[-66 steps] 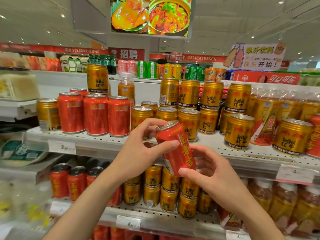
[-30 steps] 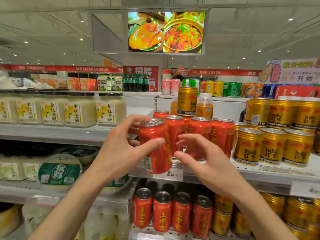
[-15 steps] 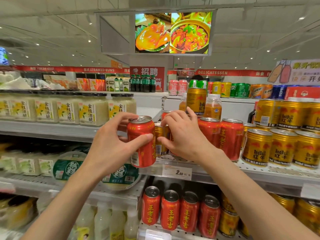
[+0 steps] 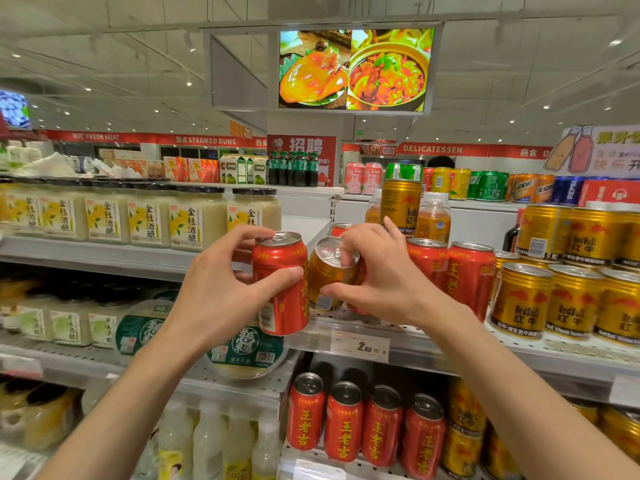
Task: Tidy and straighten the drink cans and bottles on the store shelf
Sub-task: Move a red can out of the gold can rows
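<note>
Two cans are in the hands at the left end of the shelf: the left hand grips a red can, thumb across its front, held upright just off the shelf's front edge, while the right hand pinches a gold can that leans forward among the red ones. By my reading the tidying is partway: the gold can looks misplaced and probably belongs with the gold group toward the right end, and the red can has yet to be set into its row. Behind the hands two upright red cans show fully, with a third rim peeking at the back; three gold cans line the front edge at right, more stacked behind. On the shelf below, four red cans stand along the front.
</note>
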Demonstrator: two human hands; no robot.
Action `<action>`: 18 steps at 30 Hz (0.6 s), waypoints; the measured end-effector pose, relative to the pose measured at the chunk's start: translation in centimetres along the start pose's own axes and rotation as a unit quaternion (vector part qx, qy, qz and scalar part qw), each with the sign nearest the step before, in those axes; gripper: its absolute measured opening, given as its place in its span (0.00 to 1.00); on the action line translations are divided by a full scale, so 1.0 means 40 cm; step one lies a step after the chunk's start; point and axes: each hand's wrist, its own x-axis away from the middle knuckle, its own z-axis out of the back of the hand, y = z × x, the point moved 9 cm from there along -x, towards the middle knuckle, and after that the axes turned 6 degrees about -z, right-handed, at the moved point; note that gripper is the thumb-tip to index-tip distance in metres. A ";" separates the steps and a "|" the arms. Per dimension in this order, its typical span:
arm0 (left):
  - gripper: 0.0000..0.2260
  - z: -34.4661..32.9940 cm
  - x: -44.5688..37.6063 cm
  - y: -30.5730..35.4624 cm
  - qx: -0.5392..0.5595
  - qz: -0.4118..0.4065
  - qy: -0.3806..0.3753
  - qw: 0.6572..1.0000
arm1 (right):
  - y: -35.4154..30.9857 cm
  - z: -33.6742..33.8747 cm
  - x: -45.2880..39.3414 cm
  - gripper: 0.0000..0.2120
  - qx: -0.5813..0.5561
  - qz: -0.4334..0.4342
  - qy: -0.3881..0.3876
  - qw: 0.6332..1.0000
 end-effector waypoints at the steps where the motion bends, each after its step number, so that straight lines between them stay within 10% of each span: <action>1: 0.24 -0.002 -0.002 0.002 0.001 -0.003 0.000 1.000 | 0.002 0.016 0.005 0.20 -0.028 -0.002 0.008 1.000; 18: 0.27 -0.192 -0.110 0.037 -0.199 -0.115 -0.047 0.972 | 0.116 0.135 0.167 0.23 -0.119 -0.128 -0.037 0.984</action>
